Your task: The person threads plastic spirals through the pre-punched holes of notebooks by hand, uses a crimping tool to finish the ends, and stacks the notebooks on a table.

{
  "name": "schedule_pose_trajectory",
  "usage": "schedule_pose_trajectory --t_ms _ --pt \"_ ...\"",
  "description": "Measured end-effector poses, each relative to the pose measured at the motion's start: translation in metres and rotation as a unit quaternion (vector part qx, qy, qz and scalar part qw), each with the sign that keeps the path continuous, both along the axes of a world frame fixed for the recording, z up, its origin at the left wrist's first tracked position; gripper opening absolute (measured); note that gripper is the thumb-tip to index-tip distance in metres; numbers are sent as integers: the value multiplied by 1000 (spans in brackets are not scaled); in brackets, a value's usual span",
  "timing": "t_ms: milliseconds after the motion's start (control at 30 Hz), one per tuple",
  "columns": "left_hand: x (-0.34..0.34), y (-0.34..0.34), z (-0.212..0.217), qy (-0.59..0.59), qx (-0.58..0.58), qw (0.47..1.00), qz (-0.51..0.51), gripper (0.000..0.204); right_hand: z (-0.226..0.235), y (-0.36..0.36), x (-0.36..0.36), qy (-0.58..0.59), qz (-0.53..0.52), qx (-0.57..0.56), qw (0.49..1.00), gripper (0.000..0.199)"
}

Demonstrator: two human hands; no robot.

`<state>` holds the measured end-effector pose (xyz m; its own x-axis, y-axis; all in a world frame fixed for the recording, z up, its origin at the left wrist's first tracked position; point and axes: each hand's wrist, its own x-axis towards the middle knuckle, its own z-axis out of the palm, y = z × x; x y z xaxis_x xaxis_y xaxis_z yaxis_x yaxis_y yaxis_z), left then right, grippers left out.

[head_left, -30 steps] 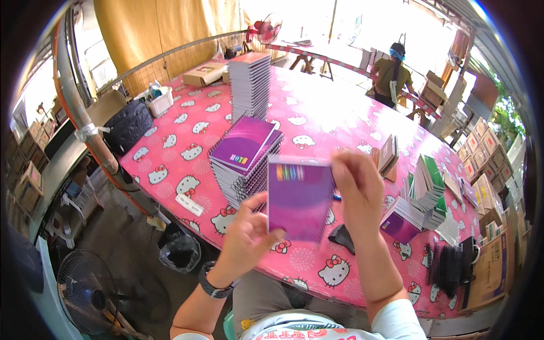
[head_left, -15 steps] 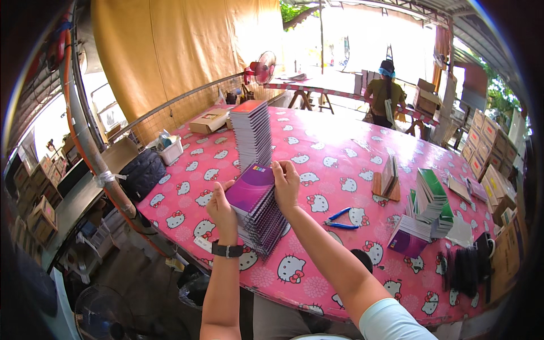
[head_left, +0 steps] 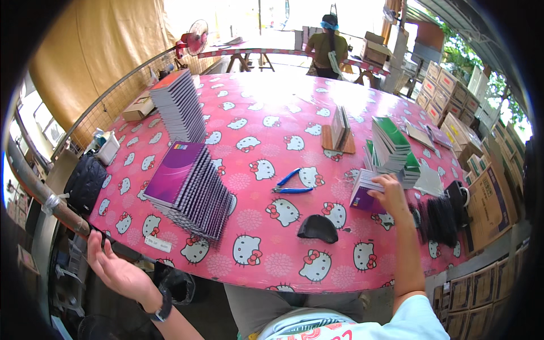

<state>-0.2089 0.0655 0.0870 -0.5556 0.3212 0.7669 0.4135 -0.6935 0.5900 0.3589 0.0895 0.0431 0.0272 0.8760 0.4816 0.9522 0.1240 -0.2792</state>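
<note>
A tall stack of purple spiral-bound notebooks (head_left: 175, 170) stands at the left of the table, its black coils facing right. My left hand (head_left: 119, 269) is off the table's front left edge, palm up, fingers spread and holding nothing. On the right, a smaller bundle of purple-covered books (head_left: 362, 195) stands with white page edges up. My right hand (head_left: 390, 192) closes its fingers and thumb over that bundle's upper edge. Behind it rise green-covered books (head_left: 391, 144). Black binding coils (head_left: 439, 221) lie right of my right hand.
Blue pliers (head_left: 292, 184) and a black curved pad (head_left: 318, 228) lie mid-table. An orange-topped notebook stack (head_left: 178, 105) stands behind the purple one. A wooden stand (head_left: 339, 139) sits farther back. Cartons (head_left: 487, 198) line the right. A co-worker (head_left: 327, 48) is at the far table.
Both hands have left the purple notebook stack. My left moved left off the table; my right moved to the purple bundle on the right. The view turned right, and the black pad shows fully.
</note>
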Motion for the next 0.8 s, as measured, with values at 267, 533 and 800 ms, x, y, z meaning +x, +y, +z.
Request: schedule_pose_trajectory --t_ms 267,533,800 --pt "147 -18 -6 209 66 962 -163 41 -36 -10 42 -11 -56 46 997 20" --pt "206 -27 -54 189 -271 875 -354 49 21 -59 -141 120 284 3 951 19" --pt "169 -20 -116 238 -337 863 -291 28 -56 -69 -162 181 263 -61 946 20"
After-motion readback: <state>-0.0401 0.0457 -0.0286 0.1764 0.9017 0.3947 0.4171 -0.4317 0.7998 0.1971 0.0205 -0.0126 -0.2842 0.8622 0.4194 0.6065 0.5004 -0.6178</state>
